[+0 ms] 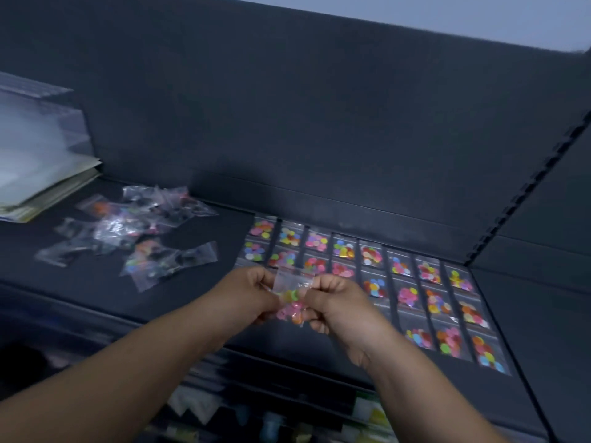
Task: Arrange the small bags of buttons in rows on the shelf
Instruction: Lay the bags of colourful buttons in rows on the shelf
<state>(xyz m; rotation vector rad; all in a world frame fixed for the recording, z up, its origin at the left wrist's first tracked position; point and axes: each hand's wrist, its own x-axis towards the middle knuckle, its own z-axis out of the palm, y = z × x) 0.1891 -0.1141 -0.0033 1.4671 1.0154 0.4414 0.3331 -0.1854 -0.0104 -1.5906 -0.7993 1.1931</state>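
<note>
A small clear plastic bag of pink, yellow and green buttons (292,298) was held up between both hands, over the near left corner of the laid-out rows of clear button bags (406,292). The left hand (252,295) pinched the bag's left edge and the right hand (335,302) pinched its right edge, the fingers (319,282) of each curled and clamped on the plastic. The rows lay flat on the dark shelf (224,238), side by side. Left of the rows, well apart, sat a loose heap of unsorted clear button bags (134,231). Farther left of the rows lay a stack of pale papers (41,193) beneath cloudy clear plastic sheets (35,123).
</note>
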